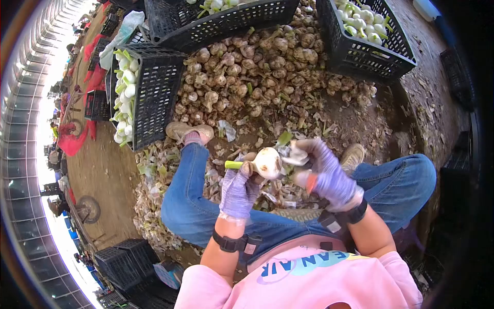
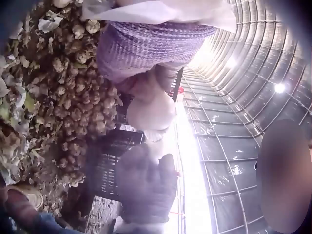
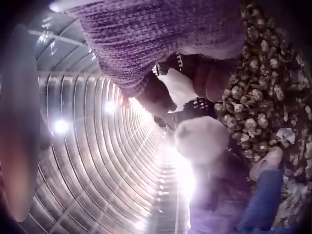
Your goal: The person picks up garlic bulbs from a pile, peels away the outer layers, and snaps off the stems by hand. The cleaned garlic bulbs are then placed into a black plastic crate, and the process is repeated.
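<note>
Purple knit gloves (image 1: pixel 329 175); black crates (image 1: pixel 154 98); white bulb (image 1: pixel 267 162).

Ahead of us at twelve o'clock, the garlic heap (image 1: pixel 257 72) fills the ground, hemmed by black crates at ten (image 1: pixel 149 98), twelve (image 1: pixel 221 20) and one (image 1: pixel 360 51); our legs (image 1: pixel 190 190) wall both sides, leaving room only above our lap.

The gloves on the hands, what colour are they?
Purple knit gloves, clearest in the head view, holding a white garlic bulb.
</note>
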`<state>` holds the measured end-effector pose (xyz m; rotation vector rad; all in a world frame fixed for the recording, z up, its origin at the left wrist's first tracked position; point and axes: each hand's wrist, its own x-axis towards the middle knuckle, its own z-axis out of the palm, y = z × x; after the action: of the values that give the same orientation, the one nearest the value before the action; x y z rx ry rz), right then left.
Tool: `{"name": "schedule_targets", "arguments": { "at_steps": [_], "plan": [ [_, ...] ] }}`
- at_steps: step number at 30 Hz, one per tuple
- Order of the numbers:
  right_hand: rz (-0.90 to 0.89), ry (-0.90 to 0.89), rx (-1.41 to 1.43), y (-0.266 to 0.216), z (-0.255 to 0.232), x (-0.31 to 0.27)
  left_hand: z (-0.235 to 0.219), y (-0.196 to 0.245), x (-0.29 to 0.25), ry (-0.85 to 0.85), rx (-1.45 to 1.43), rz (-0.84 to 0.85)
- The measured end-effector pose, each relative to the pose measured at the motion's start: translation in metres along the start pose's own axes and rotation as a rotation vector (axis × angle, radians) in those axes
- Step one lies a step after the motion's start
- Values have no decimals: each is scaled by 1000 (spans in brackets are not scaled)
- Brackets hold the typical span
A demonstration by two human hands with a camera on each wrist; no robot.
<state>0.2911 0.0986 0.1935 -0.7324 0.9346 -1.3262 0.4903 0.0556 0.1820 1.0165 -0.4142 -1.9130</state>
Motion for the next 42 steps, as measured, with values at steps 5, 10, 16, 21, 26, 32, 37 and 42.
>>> {"name": "schedule_targets", "arguments": {
  "at_steps": [5,10,16,21,26,32,37,42],
  "plan": [
    [-107,56,-461,17,8,0,9,-5,2,-49,-7,-33],
    [30,35,-252,24,-8,2,9,-7,6,-43,198,-9],
    [113,128,587,18,-15,14,6,-5,14,-25,110,-56],
    [246,276,426,20,-36,10,25,66,33,76,304,99],
    [360,244,441,37,-30,-5,87,212,91,-284,309,657],
    [473,300,357,52,-32,-2,128,195,157,-73,1054,700],
    [432,276,227,42,-40,6,72,117,271,52,1672,704],
    [766,315,29,19,-57,-6,65,93,348,265,2120,191]
  ]
}}
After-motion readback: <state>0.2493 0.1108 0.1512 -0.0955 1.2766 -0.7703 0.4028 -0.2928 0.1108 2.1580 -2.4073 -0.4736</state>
